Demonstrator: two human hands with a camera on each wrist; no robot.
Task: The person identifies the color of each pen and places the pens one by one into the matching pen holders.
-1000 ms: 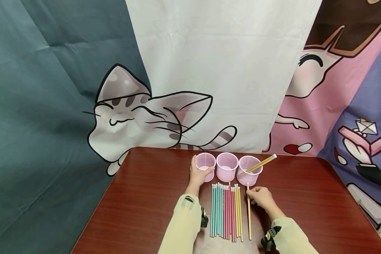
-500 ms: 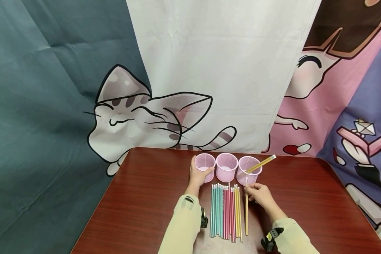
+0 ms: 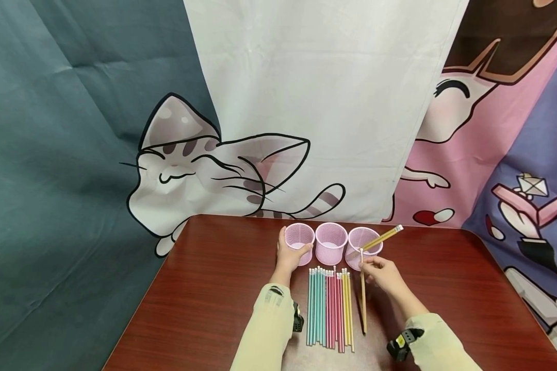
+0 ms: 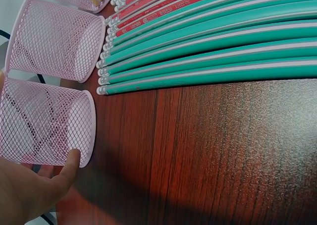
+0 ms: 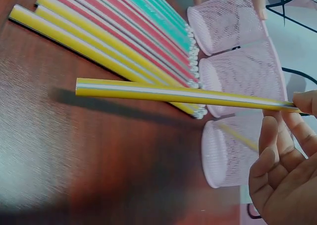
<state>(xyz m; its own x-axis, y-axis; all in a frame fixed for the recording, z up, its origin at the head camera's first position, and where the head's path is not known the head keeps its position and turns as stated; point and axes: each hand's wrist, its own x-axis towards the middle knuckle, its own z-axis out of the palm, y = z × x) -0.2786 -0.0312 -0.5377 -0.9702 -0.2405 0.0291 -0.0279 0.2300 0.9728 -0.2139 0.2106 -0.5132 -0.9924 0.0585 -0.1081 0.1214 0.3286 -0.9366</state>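
My right hand [image 3: 381, 272] pinches a yellow pencil [image 3: 363, 293] [image 5: 183, 95] near its eraser end and holds it off the table, just in front of the right pink mesh cup [image 3: 364, 247] [image 5: 233, 153]. That cup has another yellow pencil [image 3: 383, 238] leaning in it. My left hand [image 3: 290, 255] [image 4: 29, 190] grips the left pink mesh cup [image 3: 299, 242] [image 4: 42, 123]. A middle pink mesh cup [image 3: 331, 242] stands between the two. A row of teal, red and yellow pencils [image 3: 329, 309] [image 4: 208, 51] lies on the table before the cups.
The dark red wooden table [image 3: 213, 299] has rounded corners. Cartoon-print cloth [image 3: 260, 129] hangs close behind its far edge. A wrist camera strap [image 3: 401, 342] sits on my right sleeve.
My right hand has lifted the yellow pencil off the table and carried it up toward the right cup. The left hand has stayed on the left cup.
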